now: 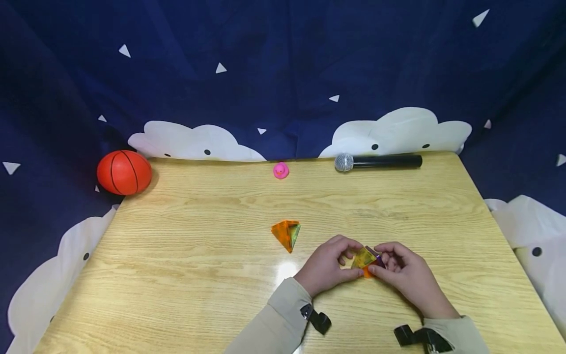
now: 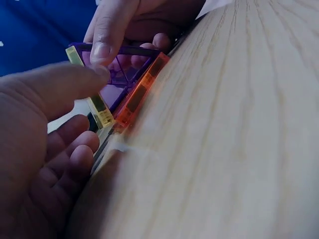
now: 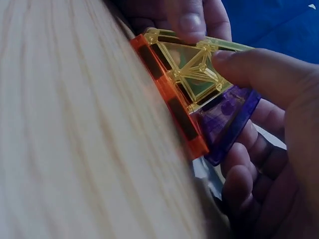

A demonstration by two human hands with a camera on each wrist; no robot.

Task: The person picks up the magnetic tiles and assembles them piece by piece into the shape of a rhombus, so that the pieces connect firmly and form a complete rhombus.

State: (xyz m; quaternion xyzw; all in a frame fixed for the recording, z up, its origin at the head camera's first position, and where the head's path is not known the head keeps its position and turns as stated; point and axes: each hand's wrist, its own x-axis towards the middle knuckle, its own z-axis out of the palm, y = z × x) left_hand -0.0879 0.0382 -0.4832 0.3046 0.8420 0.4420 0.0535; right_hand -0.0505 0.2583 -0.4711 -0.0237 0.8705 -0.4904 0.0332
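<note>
Both hands meet around a small group of translucent tiles at the right front of the table. My left hand (image 1: 330, 265) pinches the yellow tile (image 1: 363, 257) between thumb and fingers. From the other side my right hand (image 1: 409, 275) grips the purple tile (image 3: 230, 124), its thumb beside the yellow tile's edge. An orange tile (image 3: 174, 99) lies along the tabletop beneath them, and the yellow and purple tiles lean together above it. A separate orange and green tile piece (image 1: 283, 233) stands on the table, left of my hands.
A red ball (image 1: 124, 172) sits at the back left corner. Along the back edge are a pink duck (image 1: 280, 170) and a black microphone (image 1: 380, 162). A dark blue curtain (image 1: 274, 59) with white clouds hangs behind the wooden table (image 1: 185, 275).
</note>
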